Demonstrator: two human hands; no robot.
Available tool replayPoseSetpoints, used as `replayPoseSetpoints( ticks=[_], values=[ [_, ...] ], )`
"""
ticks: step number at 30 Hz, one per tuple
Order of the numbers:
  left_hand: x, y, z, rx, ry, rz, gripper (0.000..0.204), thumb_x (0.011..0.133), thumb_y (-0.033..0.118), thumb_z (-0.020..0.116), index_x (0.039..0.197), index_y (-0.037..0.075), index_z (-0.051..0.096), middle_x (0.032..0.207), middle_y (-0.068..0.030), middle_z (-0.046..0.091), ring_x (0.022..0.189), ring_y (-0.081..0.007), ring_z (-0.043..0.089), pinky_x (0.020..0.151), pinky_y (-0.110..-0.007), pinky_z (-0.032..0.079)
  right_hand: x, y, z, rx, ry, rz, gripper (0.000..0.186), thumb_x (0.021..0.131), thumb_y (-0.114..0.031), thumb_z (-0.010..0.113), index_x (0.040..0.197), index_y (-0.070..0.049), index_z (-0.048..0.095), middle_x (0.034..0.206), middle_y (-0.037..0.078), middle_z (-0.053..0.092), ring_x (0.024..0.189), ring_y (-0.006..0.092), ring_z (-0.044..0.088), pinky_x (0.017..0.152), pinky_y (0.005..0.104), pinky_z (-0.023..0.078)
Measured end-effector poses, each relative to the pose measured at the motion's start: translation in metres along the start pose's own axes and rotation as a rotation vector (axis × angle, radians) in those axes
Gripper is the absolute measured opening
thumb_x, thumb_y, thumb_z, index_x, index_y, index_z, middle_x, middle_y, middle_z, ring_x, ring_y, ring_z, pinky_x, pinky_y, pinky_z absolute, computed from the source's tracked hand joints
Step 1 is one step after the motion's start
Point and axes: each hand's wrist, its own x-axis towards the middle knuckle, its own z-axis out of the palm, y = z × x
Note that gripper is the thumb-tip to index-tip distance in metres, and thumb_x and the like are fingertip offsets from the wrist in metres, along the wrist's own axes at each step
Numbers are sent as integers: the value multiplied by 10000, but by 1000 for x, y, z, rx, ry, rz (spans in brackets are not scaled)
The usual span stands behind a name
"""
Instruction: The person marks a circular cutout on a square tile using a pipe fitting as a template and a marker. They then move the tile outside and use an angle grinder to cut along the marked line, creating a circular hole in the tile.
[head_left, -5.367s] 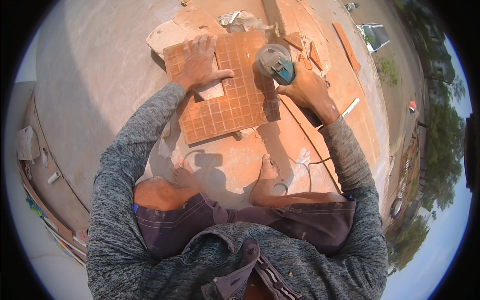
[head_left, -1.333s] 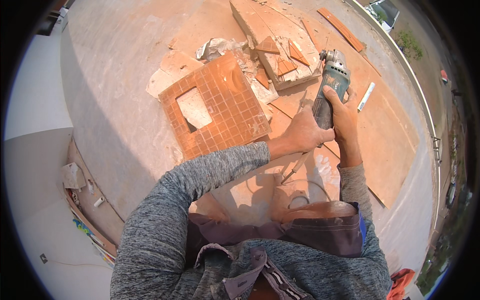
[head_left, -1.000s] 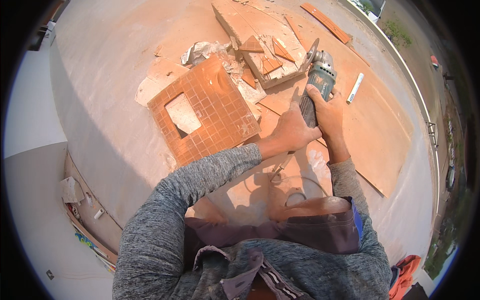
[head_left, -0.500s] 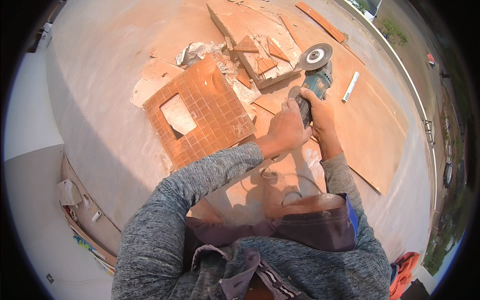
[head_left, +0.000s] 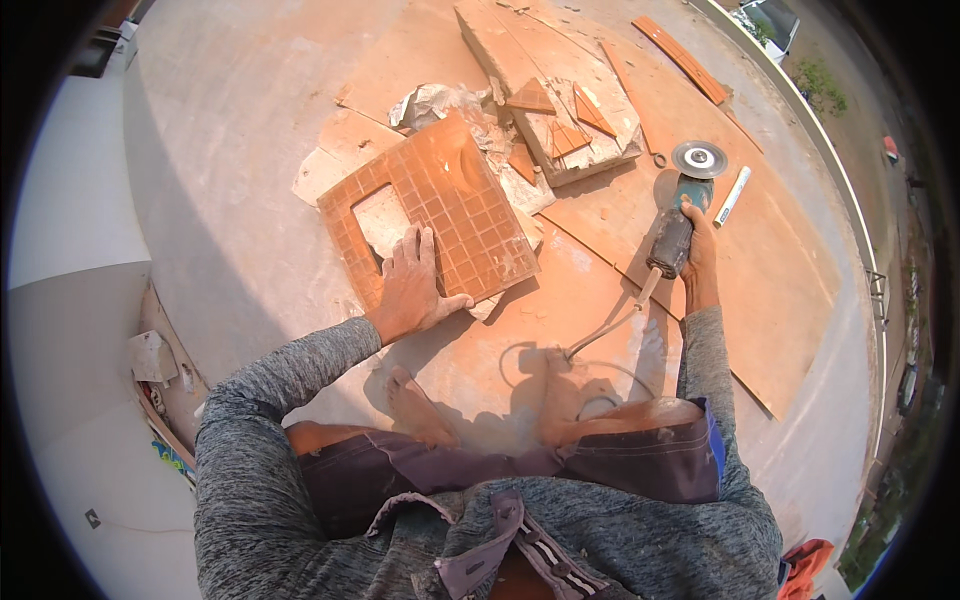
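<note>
My right hand (head_left: 700, 245) is wrapped round the body of a blue-green and black angle grinder (head_left: 672, 235). Its pale cutting disc (head_left: 698, 158) points away from me, and its cord (head_left: 612, 326) trails back toward my feet. My left hand (head_left: 410, 290) rests on the near edge of a square terracotta tile (head_left: 470, 225), fingers stretched out over its grid-marked face and thumb spread to the side. A rectangular hole (head_left: 380, 222) is cut through the tile near my fingertips. The tile lies tilted over paler pieces beneath it.
A dusty block (head_left: 590, 165) at the far middle carries several triangular tile offcuts (head_left: 532, 97). Crumpled foil-like sheeting (head_left: 440, 103) lies behind the tile. A white marker-like stick (head_left: 733, 196) lies right of the grinder, on a large dusty board (head_left: 770, 290). A reddish tile strip (head_left: 680, 60) is farther back.
My left hand has let go of the grinder and come left onto the tile. My right hand has carried the grinder rightward and lowered it, its disc now farther right.
</note>
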Motion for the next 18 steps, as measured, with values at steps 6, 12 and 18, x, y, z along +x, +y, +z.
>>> replayPoseSetpoints(
  ticks=[6, 12, 18],
  values=[
    [-21, 0, 8, 74, -34, 54, 1365, 627, 534, 947, 1585, -89, 201, 1483, -332, 353, 1395, -489, 361, 1154, -580, 314, 20, 17, -14, 103, -25, 44, 375, 960, -218, 665, 1278, -49, 561, 906, 115, 654, 679, 249, 679, 616, 408, 621],
    [-16, -10, 4, 38, -78, 65, 1286, 591, 377, 955, 1560, -80, 244, 1360, -281, 412, 1289, -458, 421, 1085, -554, 360, 47, 24, -45, 218, -91, 169, 442, 953, -301, 659, 1299, -58, 529, 924, 178, 665, 671, 285, 677, 604, 424, 611],
    [-27, -19, -15, -131, 26, 95, 1128, 577, 319, 902, 1490, -21, 334, 1345, -273, 416, 1279, -486, 421, 1104, -556, 382, 29, 25, -32, 102, 12, -15, 490, 957, -338, 652, 1211, 62, 531, 919, 212, 677, 711, 309, 691, 612, 417, 614]
  ],
)
